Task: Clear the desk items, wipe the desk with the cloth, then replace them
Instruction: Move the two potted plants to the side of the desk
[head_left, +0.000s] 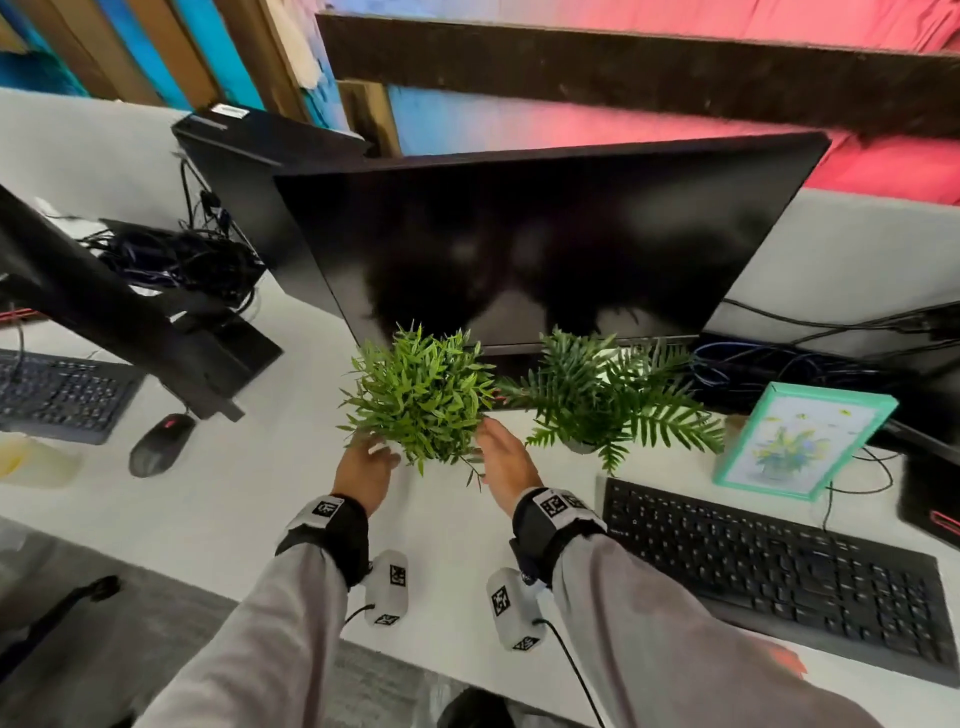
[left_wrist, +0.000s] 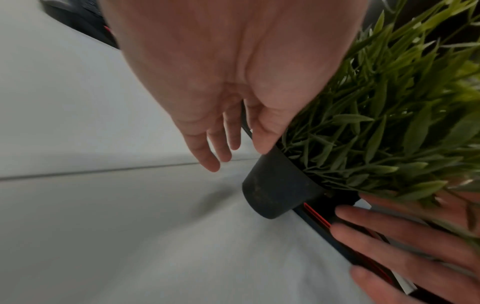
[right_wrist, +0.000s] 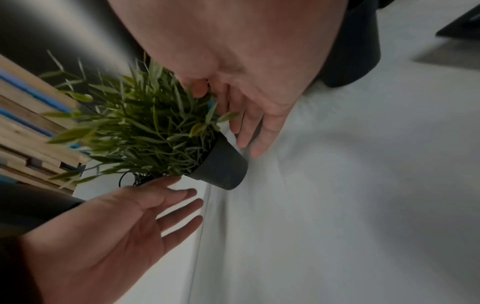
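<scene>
A small leafy plant (head_left: 421, 395) in a dark pot (left_wrist: 278, 185) stands on the white desk (head_left: 249, 483) in front of the monitor. My left hand (head_left: 366, 460) is at its left side and my right hand (head_left: 501, 457) at its right, both with fingers straight. In the left wrist view my left thumb (left_wrist: 265, 135) lies against the pot's rim. In the right wrist view my right hand's fingers (right_wrist: 249, 131) reach down beside the pot (right_wrist: 221, 164), and my left hand (right_wrist: 116, 226) is spread open below it. Neither hand grips the pot. No cloth is in view.
A fern (head_left: 597, 395) in a pale pot stands just right of the plant. A teal picture frame (head_left: 800, 441) and a black keyboard (head_left: 769, 566) lie to the right. The dark monitor (head_left: 519, 249) is behind; a mouse (head_left: 161, 441), another keyboard (head_left: 57, 395) and tangled cables (head_left: 176, 260) lie left.
</scene>
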